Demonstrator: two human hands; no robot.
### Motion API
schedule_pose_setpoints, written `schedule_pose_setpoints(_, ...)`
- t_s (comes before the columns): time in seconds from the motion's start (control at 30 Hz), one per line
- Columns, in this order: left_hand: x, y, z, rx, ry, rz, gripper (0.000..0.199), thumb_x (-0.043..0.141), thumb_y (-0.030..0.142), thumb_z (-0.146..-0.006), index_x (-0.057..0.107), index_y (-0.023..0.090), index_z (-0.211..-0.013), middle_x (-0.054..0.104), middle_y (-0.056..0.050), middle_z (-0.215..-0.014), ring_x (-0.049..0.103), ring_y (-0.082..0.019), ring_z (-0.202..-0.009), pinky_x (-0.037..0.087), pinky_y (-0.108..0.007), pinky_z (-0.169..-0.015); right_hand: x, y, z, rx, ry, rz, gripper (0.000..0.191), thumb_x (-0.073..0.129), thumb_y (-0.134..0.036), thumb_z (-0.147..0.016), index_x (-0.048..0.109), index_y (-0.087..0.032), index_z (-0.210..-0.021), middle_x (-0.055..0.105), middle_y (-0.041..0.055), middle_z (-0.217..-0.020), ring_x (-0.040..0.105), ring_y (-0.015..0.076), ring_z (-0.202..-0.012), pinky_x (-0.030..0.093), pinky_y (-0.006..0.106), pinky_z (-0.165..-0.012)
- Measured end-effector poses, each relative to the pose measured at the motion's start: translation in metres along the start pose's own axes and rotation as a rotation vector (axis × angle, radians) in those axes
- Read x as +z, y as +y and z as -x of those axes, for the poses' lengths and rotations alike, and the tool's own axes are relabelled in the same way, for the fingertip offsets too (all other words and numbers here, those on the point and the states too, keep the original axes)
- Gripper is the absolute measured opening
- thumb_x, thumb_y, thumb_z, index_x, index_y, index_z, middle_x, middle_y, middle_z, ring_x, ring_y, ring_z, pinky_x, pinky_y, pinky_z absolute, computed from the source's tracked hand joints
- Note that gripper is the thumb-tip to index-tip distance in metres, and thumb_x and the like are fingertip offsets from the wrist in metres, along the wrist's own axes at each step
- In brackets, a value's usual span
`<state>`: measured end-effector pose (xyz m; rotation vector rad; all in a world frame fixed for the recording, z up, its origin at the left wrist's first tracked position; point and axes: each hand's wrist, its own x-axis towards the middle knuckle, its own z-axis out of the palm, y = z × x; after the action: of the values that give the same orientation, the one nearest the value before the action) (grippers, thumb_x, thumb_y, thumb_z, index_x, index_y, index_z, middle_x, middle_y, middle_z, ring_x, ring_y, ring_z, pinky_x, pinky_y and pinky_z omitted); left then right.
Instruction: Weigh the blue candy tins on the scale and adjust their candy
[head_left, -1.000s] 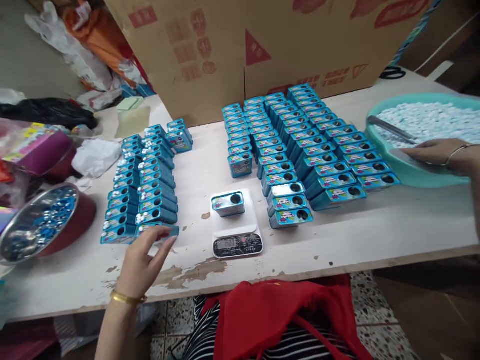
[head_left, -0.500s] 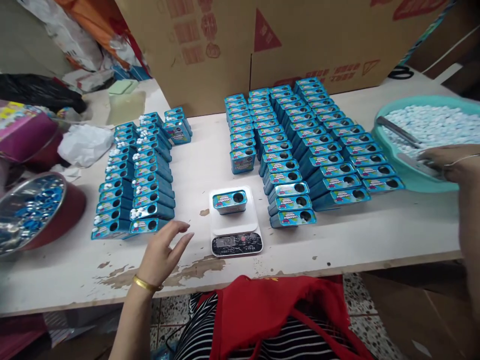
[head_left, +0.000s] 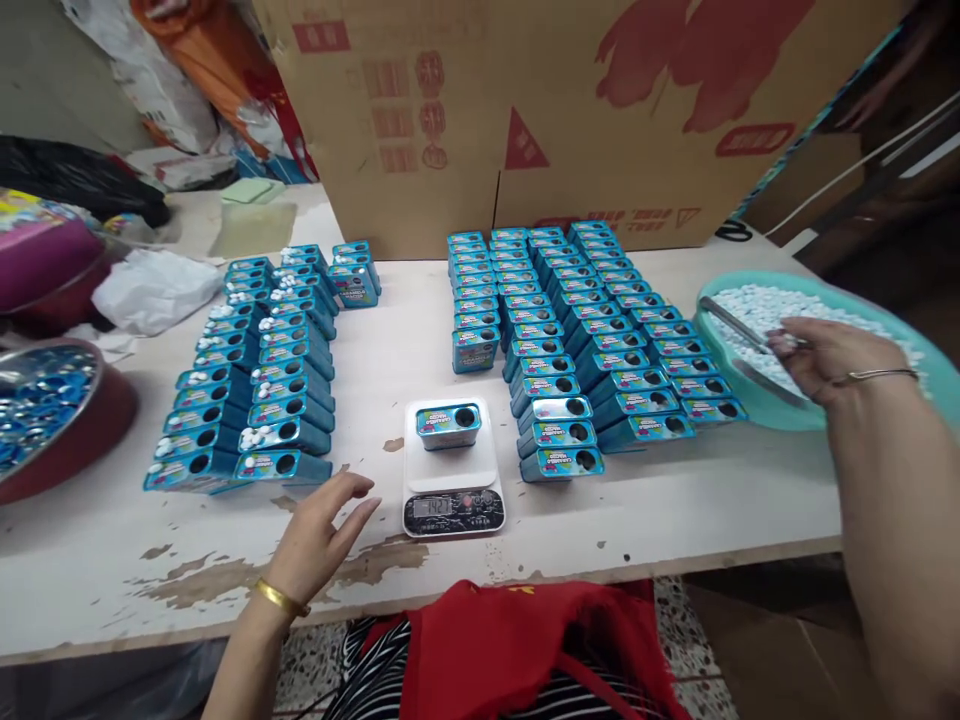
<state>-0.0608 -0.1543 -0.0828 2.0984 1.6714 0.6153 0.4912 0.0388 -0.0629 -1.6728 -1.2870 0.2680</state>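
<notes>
My left hand (head_left: 319,535) is over the table left of the scale, thumb and forefinger apart, holding nothing. My right hand (head_left: 844,360) is over the teal basin (head_left: 810,415), its fingers pinched together; what they hold is too small to make out. White pellet-like candies (head_left: 757,300) fill the basin, and a long metal tool (head_left: 731,322) lies across them near the fingertips. A blue tin (head_left: 448,425) with a round hole in its top stands on the white digital scale (head_left: 454,512), whose display is lit.
Rows of blue tins (head_left: 570,340) stand right of the scale. More tins (head_left: 277,385), many with white candies on top, stand at left. A metal bowl of shiny blue pieces (head_left: 52,400) is far left. A big cardboard box (head_left: 465,190) stands behind.
My right hand has lifted a little from the basin's right side and its fingers have closed. My left hand has barely moved; the whole view has shifted.
</notes>
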Motion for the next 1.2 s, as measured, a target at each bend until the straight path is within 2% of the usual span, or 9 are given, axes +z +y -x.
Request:
schedule_pose_setpoints(0.07, 0.002, 0.001, 0.0, 0.003, -0.009, 0.014, 0.024, 0.049, 0.042, -0.089, 0.059, 0.021, -0.092, 0.063, -0.004, -0.086, 0.061, -0.016, -0.081, 0.05, -0.029, -0.074, 0.022, -0.043, 0.026, 0.08, -0.182, -0.105, 0.019, 0.062, -0.007, -0.081, 0.051, -0.009, -0.067, 0.054, 0.0035, -0.06, 0.052, 0.0065, -0.049, 0.038, 0.022, -0.046)
schedule_pose_setpoints(0.1, 0.003, 0.002, -0.001, 0.007, -0.011, 0.025, 0.024, 0.048, 0.042, -0.089, 0.059, 0.021, -0.092, 0.063, -0.004, -0.086, 0.061, -0.016, -0.081, 0.05, -0.029, -0.074, 0.035, -0.068, 0.043, 0.178, -0.365, -0.233, 0.01, 0.063, -0.013, -0.082, 0.056, -0.007, -0.077, 0.058, 0.0056, -0.067, 0.053, 0.0066, -0.051, 0.038, 0.021, -0.046)
schedule_pose_setpoints(0.13, 0.004, 0.003, -0.002, 0.014, -0.011, 0.036, 0.024, 0.048, 0.042, -0.089, 0.058, 0.02, -0.092, 0.064, -0.004, -0.087, 0.061, -0.016, -0.082, 0.05, -0.029, -0.074, 0.049, -0.094, 0.061, 0.22, -0.527, -0.317, 0.013, 0.065, -0.018, -0.082, 0.059, -0.007, -0.084, 0.059, 0.0049, -0.068, 0.053, 0.0068, -0.051, 0.038, 0.02, -0.045)
schedule_pose_setpoints(0.2, 0.006, 0.006, -0.002, 0.029, -0.009, 0.058, 0.023, 0.048, 0.04, -0.089, 0.058, 0.02, -0.093, 0.064, -0.005, -0.087, 0.061, -0.016, -0.082, 0.05, -0.028, -0.073, 0.077, -0.142, 0.096, 0.133, -0.847, -0.367, 0.021, 0.067, -0.029, -0.081, 0.061, -0.009, -0.086, 0.055, -0.0003, -0.058, 0.05, 0.0069, -0.047, 0.037, 0.019, -0.044)
schedule_pose_setpoints(0.27, 0.008, 0.008, -0.001, 0.043, -0.007, 0.073, 0.023, 0.048, 0.039, -0.089, 0.058, 0.02, -0.093, 0.064, -0.004, -0.087, 0.061, -0.016, -0.082, 0.05, -0.028, -0.073, 0.104, -0.177, 0.124, -0.026, -1.028, -0.368, 0.02, 0.066, -0.031, -0.081, 0.061, -0.011, -0.08, 0.052, -0.0035, -0.053, 0.049, 0.006, -0.045, 0.035, 0.017, -0.043)
schedule_pose_setpoints(0.4, 0.014, 0.007, 0.007, 0.031, -0.002, 0.1, 0.023, 0.047, 0.039, -0.089, 0.058, 0.02, -0.093, 0.063, -0.004, -0.087, 0.061, -0.016, -0.081, 0.05, -0.027, -0.072, 0.144, -0.207, 0.155, -0.413, -0.975, -0.136, 0.009, 0.065, -0.015, -0.08, 0.062, -0.012, -0.072, 0.051, -0.0035, -0.059, 0.048, 0.006, -0.055, 0.034, 0.018, -0.055)
schedule_pose_setpoints(0.5, 0.018, 0.003, 0.014, -0.001, -0.014, 0.122, 0.024, 0.047, 0.04, -0.09, 0.059, 0.02, -0.094, 0.063, -0.004, -0.088, 0.061, -0.016, -0.082, 0.05, -0.027, -0.072, 0.155, -0.21, 0.164, -0.548, -0.945, 0.06, 0.007, 0.068, -0.013, -0.078, 0.063, -0.012, -0.073, 0.051, -0.0005, -0.069, 0.046, 0.0086, -0.065, 0.035, 0.021, -0.064)
schedule_pose_setpoints(0.73, 0.024, 0.002, 0.019, -0.018, -0.056, 0.153, 0.025, 0.044, 0.041, -0.091, 0.057, 0.02, -0.095, 0.062, -0.004, -0.089, 0.06, -0.015, -0.083, 0.048, -0.027, -0.073, 0.152, -0.216, 0.175, -0.527, -1.016, 0.249, 0.011, 0.064, -0.02, -0.084, 0.065, -0.014, -0.093, 0.05, 0.0065, -0.092, 0.049, 0.0142, -0.08, 0.039, 0.026, -0.073)
schedule_pose_setpoints(1.2, 0.03, -0.002, 0.019, -0.028, -0.073, 0.169, 0.024, 0.044, 0.04, -0.091, 0.057, 0.02, -0.095, 0.061, -0.003, -0.089, 0.059, -0.014, -0.084, 0.047, -0.026, -0.073, 0.142, -0.227, 0.179, -0.492, -1.109, 0.34, 0.018, 0.059, -0.012, -0.083, 0.065, -0.011, -0.101, 0.052, 0.01, -0.103, 0.05, 0.0134, -0.075, 0.043, 0.028, -0.076)
